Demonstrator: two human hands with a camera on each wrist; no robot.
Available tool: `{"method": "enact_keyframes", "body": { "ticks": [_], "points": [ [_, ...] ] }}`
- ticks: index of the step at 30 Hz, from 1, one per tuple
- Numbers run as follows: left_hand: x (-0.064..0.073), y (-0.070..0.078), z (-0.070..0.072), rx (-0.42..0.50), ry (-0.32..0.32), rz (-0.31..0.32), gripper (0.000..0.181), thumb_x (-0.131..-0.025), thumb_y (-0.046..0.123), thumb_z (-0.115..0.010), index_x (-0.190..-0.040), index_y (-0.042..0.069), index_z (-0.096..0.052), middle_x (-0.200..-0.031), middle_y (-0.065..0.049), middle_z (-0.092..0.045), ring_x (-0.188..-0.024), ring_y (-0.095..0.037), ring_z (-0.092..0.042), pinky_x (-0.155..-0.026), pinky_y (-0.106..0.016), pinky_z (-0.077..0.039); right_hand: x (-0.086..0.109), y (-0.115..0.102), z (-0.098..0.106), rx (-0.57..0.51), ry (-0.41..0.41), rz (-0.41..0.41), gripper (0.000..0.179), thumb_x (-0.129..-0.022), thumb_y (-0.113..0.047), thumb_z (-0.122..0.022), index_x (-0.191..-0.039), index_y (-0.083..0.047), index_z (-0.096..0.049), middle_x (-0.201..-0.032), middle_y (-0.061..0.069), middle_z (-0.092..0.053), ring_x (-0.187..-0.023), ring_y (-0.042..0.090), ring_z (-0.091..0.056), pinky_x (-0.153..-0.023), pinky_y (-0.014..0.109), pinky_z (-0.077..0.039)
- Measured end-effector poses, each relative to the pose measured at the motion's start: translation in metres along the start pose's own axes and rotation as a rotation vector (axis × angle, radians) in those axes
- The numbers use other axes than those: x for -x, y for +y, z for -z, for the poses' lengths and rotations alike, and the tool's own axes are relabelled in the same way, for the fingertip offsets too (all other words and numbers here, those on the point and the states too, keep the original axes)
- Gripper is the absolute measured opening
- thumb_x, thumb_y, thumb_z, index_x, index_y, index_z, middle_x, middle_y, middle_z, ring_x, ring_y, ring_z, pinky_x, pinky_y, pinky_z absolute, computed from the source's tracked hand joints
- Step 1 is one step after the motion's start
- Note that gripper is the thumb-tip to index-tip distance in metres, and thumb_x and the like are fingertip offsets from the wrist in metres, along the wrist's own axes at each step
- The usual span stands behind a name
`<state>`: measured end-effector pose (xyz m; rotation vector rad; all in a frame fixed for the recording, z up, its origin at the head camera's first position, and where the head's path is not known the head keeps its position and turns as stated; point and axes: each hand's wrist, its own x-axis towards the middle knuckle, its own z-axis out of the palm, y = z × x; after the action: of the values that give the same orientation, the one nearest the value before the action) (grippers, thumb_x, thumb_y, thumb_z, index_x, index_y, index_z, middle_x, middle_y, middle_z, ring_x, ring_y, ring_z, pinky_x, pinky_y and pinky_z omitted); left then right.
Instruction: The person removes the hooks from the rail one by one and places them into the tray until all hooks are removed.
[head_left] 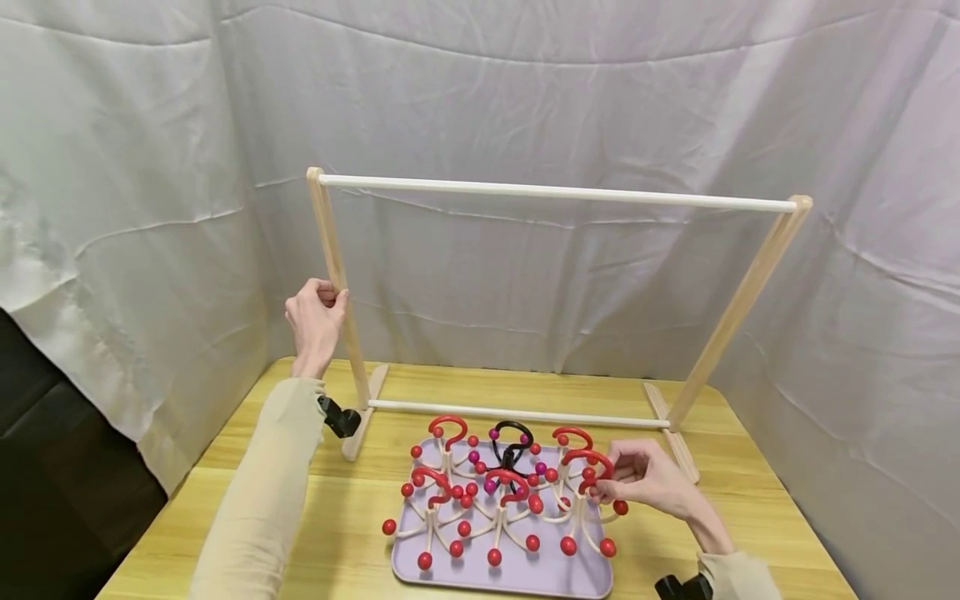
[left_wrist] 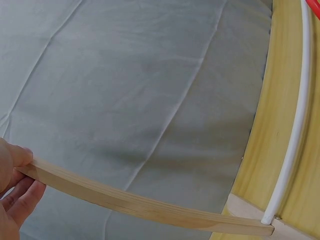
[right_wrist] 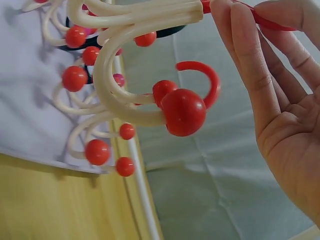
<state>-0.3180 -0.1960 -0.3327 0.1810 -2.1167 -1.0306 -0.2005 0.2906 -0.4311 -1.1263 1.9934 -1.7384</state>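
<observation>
My left hand (head_left: 315,321) grips the left wooden post (head_left: 330,242) of a standing frame, about halfway up. In the left wrist view, the fingers (left_wrist: 29,200) and thumb close around that post. At the right, my right hand (head_left: 648,479) pinches the red hook of a cream hanger (right_wrist: 150,17), whose curved arms end in red balls. This hanger stands above the front right of a lilac tray (head_left: 532,577); whether its balls touch the tray cannot be told. Several similar red-topped hangers (head_left: 431,517) crowd the tray around one black hanger (head_left: 508,458) with magenta balls.
The frame's white upper bar (head_left: 555,192) spans both posts, and a white lower bar (head_left: 517,413) runs near the table, behind the tray. Its right post (head_left: 742,308) leans outward in view. Grey cloth (head_left: 525,108) hangs behind and along the sides of the wooden table (head_left: 345,525).
</observation>
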Motion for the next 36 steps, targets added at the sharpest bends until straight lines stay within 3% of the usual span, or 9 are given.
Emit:
{"method": "enact_keyframes", "body": {
  "ticks": [8, 21, 27, 36],
  "points": [
    [0.000, -0.001, 0.000, 0.006, -0.008, 0.011, 0.021, -0.094, 0.013, -0.068, -0.103, -0.007, -0.067, -0.097, -0.026, -0.073, -0.088, -0.039, -0.068, -0.095, -0.049, -0.046, 0.005, 0.016, -0.010, 0.027, 0.024, -0.009, 0.006, -0.088, 0.012, -0.065, -0.088, 0.007, -0.064, -0.083, 0.030, -0.072, -0.074, 0.013, -0.077, -0.059, 0.042, -0.060],
    [0.000, -0.002, 0.000, 0.000, -0.007, 0.009, 0.022, -0.094, 0.014, -0.069, -0.103, -0.006, -0.068, -0.097, -0.025, -0.074, -0.087, -0.039, -0.069, -0.093, -0.049, -0.049, 0.013, 0.037, -0.017, -0.015, 0.045, -0.109, 0.007, -0.089, 0.005, -0.068, -0.086, 0.008, -0.063, -0.083, 0.026, -0.074, -0.075, 0.015, -0.077, -0.058, 0.036, -0.060],
    [0.000, -0.001, -0.001, 0.001, -0.002, 0.006, 0.022, -0.094, 0.014, -0.069, -0.103, -0.005, -0.068, -0.097, -0.025, -0.074, -0.089, -0.039, -0.069, -0.094, -0.049, -0.047, 0.017, 0.042, -0.018, 0.023, 0.068, -0.145, 0.008, -0.088, 0.003, -0.071, -0.086, 0.007, -0.065, -0.083, 0.017, -0.077, -0.073, 0.021, -0.077, -0.060, 0.034, -0.060],
    [0.000, 0.000, -0.001, 0.010, -0.016, 0.014, 0.024, -0.095, 0.015, -0.068, -0.105, -0.006, -0.068, -0.098, -0.026, -0.074, -0.089, -0.040, -0.069, -0.095, -0.049, -0.047, 0.021, 0.045, -0.020, 0.044, 0.096, -0.187, 0.015, -0.088, 0.001, -0.072, -0.088, 0.013, -0.064, -0.085, 0.021, -0.076, -0.073, 0.020, -0.077, -0.062, 0.034, -0.060]
  ]
}}
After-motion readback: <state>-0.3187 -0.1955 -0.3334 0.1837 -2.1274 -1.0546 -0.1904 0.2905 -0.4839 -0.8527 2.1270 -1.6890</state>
